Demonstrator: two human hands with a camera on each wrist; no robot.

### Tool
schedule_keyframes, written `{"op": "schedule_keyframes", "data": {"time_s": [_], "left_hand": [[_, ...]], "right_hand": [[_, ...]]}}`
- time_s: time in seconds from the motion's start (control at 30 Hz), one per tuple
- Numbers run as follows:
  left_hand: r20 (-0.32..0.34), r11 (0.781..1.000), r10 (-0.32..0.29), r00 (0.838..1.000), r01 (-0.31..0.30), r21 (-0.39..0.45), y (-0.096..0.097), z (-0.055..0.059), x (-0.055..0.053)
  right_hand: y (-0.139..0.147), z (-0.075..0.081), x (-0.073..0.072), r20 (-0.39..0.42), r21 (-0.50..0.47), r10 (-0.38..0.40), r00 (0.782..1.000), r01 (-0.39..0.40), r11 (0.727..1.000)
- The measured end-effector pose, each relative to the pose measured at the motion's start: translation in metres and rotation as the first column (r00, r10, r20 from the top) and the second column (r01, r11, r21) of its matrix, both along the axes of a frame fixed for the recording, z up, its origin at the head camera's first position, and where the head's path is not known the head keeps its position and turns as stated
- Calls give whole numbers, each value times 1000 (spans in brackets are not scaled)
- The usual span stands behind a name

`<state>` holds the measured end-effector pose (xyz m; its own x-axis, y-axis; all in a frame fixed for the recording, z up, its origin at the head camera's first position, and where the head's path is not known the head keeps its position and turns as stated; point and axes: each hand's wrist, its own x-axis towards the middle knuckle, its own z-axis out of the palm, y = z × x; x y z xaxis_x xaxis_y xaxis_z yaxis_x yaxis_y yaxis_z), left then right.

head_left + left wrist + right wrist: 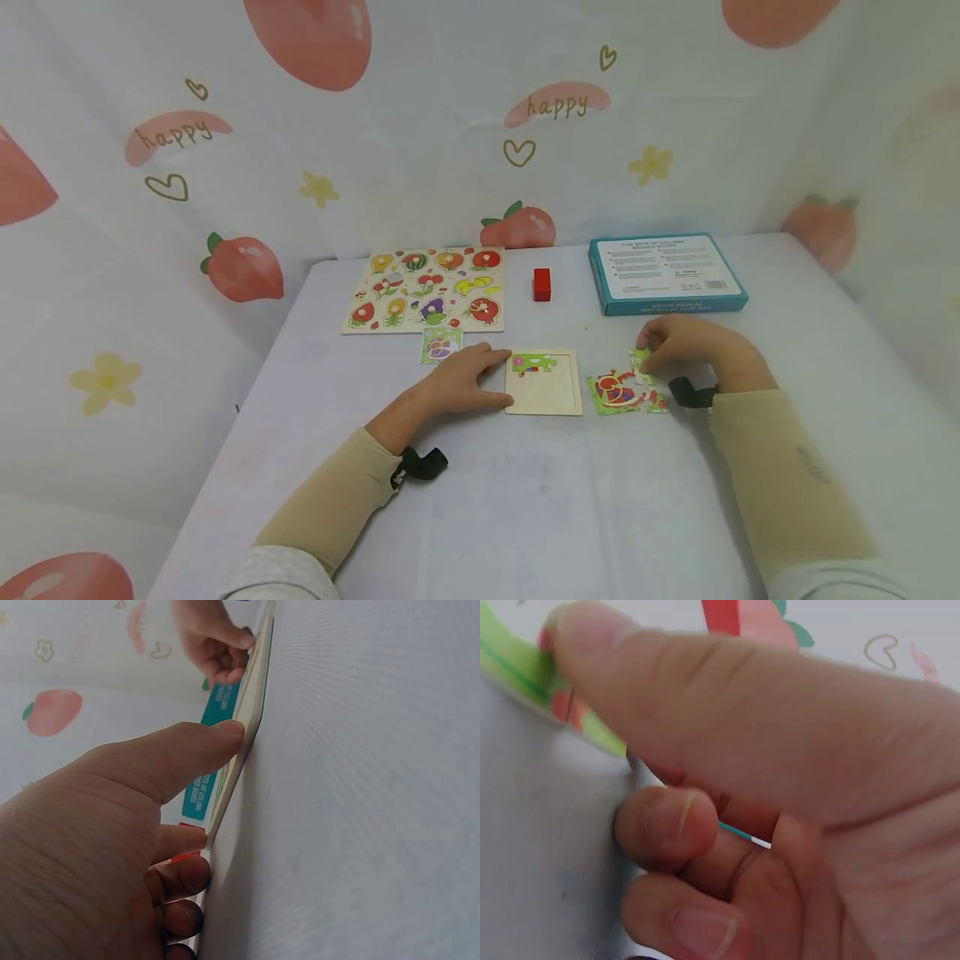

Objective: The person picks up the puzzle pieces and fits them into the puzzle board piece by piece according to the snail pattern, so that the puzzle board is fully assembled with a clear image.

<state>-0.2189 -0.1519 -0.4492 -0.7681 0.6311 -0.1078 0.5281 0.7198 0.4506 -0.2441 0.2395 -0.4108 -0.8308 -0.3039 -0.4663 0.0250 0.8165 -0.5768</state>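
My left hand (465, 382) rests against the left side of a square wooden puzzle tray (540, 398). Its thumb (184, 754) and forefinger touch two corners of that edge, and the other fingers are loosely bent. Green puzzle pieces (531, 363) lie along the tray's upper left inside. To the right of the tray, my right hand (690, 346) pinches a light green puzzle piece (637, 357) over a cluster of loose red, blue and green pieces (618, 393). In the right wrist view the thumb (667, 690) covers much of the green pieces.
A fruit peg board (408, 287) lies at the back left, with a small picture card (437, 340) by its front edge. A red block (542, 285) stands behind the tray. The blue-edged box (667, 275) lies behind my right hand.
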Motion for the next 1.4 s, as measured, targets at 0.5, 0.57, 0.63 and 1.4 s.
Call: {"op": "schedule_keyframes", "data": {"time_s": [0.5, 0.57, 0.63, 1.4], "left_hand": [[-3, 1000, 0, 1000, 0, 5, -1, -2, -1], [-1, 1000, 2, 1000, -2, 7, -1, -1, -1], [1, 1000, 2, 1000, -2, 4, -1, -1, -1], [-14, 1000, -2, 1000, 2, 9, 0, -1, -1]], "right_hand": [[-16, 10, 3, -63, 83, 4, 998, 2, 997], [-16, 10, 3, -69, 72, 1, 998, 4, 997], [-14, 12, 2, -79, 55, 2, 997, 2, 999], [12, 47, 10, -202, -135, -165, 965, 139, 981]]}}
